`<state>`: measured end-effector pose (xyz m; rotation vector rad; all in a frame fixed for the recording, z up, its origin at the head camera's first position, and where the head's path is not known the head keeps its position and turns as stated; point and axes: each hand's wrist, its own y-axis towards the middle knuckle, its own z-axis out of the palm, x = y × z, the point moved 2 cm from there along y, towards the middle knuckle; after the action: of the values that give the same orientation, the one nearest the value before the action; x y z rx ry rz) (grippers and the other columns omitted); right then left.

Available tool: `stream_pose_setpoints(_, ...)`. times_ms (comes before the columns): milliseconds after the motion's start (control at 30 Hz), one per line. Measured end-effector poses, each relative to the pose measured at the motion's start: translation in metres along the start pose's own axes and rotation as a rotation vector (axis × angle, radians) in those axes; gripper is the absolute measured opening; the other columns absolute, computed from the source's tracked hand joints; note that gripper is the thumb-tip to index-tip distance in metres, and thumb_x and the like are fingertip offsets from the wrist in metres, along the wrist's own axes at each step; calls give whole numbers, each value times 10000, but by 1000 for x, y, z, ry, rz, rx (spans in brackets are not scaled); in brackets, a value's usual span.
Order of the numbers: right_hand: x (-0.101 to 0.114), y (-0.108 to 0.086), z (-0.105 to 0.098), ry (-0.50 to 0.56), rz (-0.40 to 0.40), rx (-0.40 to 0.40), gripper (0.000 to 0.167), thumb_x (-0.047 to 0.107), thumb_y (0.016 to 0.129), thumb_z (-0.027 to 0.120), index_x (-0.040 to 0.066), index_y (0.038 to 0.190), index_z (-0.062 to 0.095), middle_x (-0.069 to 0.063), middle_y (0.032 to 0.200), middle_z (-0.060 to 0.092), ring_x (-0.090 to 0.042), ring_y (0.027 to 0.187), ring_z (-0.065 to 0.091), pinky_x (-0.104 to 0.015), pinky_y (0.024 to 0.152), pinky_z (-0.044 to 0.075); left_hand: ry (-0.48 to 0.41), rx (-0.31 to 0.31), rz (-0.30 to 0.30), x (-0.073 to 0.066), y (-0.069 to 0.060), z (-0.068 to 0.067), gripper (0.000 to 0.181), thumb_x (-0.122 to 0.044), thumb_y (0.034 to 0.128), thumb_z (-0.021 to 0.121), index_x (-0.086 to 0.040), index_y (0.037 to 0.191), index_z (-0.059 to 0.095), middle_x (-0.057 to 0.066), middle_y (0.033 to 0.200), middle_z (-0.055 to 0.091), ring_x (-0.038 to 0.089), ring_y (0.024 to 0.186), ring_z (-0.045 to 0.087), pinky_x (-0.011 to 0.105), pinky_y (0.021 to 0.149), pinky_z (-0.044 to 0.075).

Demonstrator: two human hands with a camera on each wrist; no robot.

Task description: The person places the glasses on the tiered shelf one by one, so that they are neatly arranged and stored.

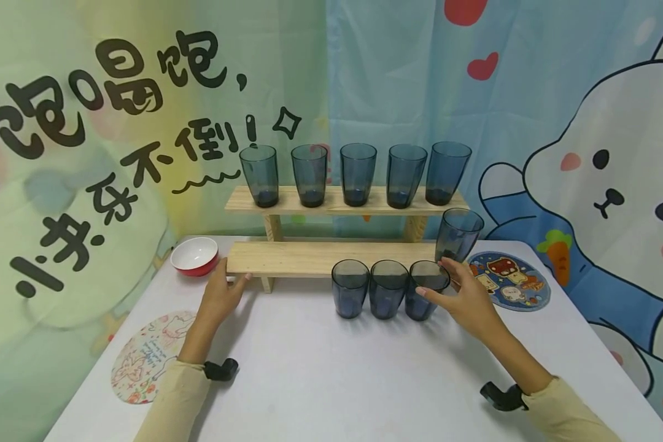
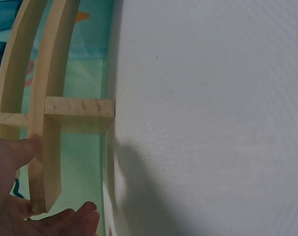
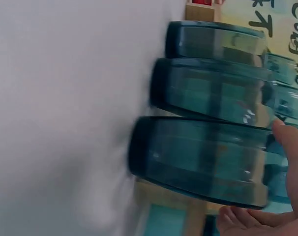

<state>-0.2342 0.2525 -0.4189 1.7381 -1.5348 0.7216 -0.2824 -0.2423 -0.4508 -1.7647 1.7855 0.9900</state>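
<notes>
Three blue-tinted glasses stand upright in a row on the table before a two-tier wooden shelf (image 1: 287,258). My right hand (image 1: 466,301) is at the rightmost glass (image 3: 198,160), thumb on one side near the rim and fingers on the other. The middle glass (image 1: 388,291) and left glass (image 1: 350,291) stand close beside it. Another glass (image 1: 458,233) is on the right end of the lower tier, behind my right hand. My left hand (image 1: 219,294) holds the left end of the lower board (image 2: 45,162), thumb on one face and fingers across from it.
Several more blue glasses (image 1: 358,175) line the upper tier. A red and white bowl (image 1: 194,255) sits left of the shelf. A round patterned mat (image 1: 514,282) lies at the right, a floral mat (image 1: 143,362) at the left. A printed curtain (image 1: 387,73) hangs behind the table.
</notes>
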Motion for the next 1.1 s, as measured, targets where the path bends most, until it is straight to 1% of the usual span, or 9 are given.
stream_pose_setpoints(100,-7,2,7,27,2,6,1024,522,921,796,-15,1628,285,-281,1598,416,-473,1509,377,-594,1222,360,1,-1,-1,1,-1,0,681,-199,1059,648,122,1553,306,361,1532,431,501,1420,465,626,1140,434)
stream_pose_setpoints(233,-14,0,15,49,-9,-21,965,502,928,797,-9,1601,334,-274,1557,461,-456,1487,424,-556,1210,389,-2,3,-9,1,-1,0,687,-203,1060,647,117,1559,300,358,1534,429,499,1417,468,622,1137,439)
stream_pose_setpoints(367,-16,-2,17,44,5,-48,992,503,930,795,-2,1626,299,-280,1579,438,-457,1500,412,-523,1211,389,1,10,-17,0,-1,1,705,-221,1062,643,112,1570,284,359,1545,416,502,1425,459,625,1145,431)
stream_pose_setpoints(533,-16,-2,18,34,7,-46,1000,508,933,789,-14,1625,291,-285,1567,443,-460,1502,408,-520,1211,388,11,12,-26,2,0,1,726,-239,1064,639,102,1585,267,354,1558,400,497,1434,448,627,1155,417)
stream_pose_setpoints(767,-12,-5,15,-6,-7,-46,952,494,928,800,-32,1588,359,-298,1536,486,-468,1458,464,-527,1164,439,-1,-2,-6,0,-1,0,692,-217,1060,645,108,1565,302,357,1536,430,503,1424,458,625,1142,433)
stream_pose_setpoints(933,-4,-9,9,-23,-14,-36,923,480,923,811,-38,1566,398,-294,1501,524,-470,1423,503,-538,1148,454,3,-1,-9,0,-1,0,707,-225,1059,646,115,1567,292,366,1535,424,509,1420,460,628,1137,434)
stream_pose_setpoints(1100,7,-13,-2,-34,-3,-22,934,482,925,808,-28,1581,379,-290,1486,531,-486,1417,503,-559,1139,458,8,4,-20,-1,-1,0,711,-236,1062,642,106,1573,285,365,1547,412,511,1431,447,633,1155,415)
